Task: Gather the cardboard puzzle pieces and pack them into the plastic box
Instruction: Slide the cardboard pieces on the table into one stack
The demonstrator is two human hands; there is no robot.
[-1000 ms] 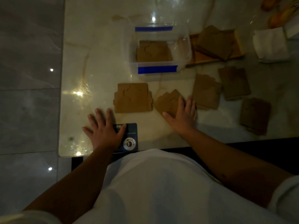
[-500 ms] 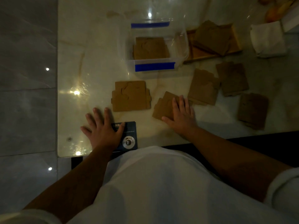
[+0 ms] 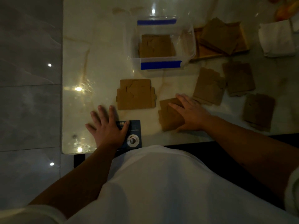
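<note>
Dim, yellowish and grainy, with small glare spots on the glossy table [image 3: 100, 62] and wide-angle bending at edges.

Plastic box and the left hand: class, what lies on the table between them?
In the head view, one flat cardboard puzzle piece lies between plastic box and left hand.

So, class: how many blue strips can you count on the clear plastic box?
2. One blue strip runs along the far rim of the plastic box; the other blue strip runs along the near rim, facing the person. No others show.
</note>
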